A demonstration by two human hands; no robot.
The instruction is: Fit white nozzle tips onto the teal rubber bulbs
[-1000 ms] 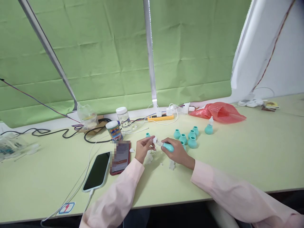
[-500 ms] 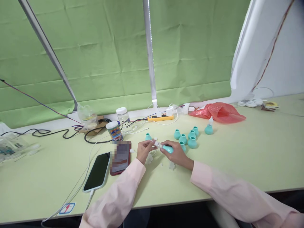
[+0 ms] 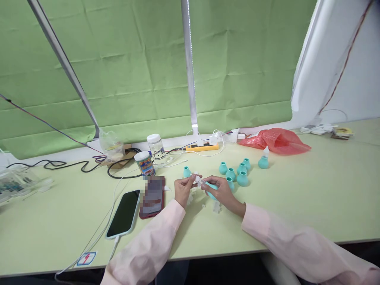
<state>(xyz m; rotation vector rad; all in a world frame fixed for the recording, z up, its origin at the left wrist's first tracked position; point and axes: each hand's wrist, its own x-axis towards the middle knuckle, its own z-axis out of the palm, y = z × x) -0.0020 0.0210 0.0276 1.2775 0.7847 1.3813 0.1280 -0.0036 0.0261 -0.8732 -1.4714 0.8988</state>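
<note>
My right hand (image 3: 223, 191) is closed round a teal squeeze bulb (image 3: 211, 193), its neck pointing up and left. A clear nozzle (image 3: 200, 181) sits at the neck, between the two hands. My left hand (image 3: 183, 190) pinches the white outer end of this nozzle with thumb and fingertips. How far the nozzle goes into the bulb is hidden by my right fingers. Another teal bulb (image 3: 186, 171) stands just behind my left hand. Small whitish translucent parts (image 3: 217, 206) lie on the table below both hands.
Several open-necked teal bulbs (image 3: 242, 179) stand right of my hands, with one nozzle-fitted bulb (image 3: 263, 159) beyond. A red plastic bag (image 3: 279, 142) and a yellow power strip (image 3: 204, 147) lie behind. Two phones (image 3: 124, 213), cables, a printed canister (image 3: 145, 164) and a clear jar (image 3: 156, 149) are left.
The view has shifted slightly, moving everything a little to the right. The bulb in my right hand now tilts more steeply downward. Both hands keep their hold.
</note>
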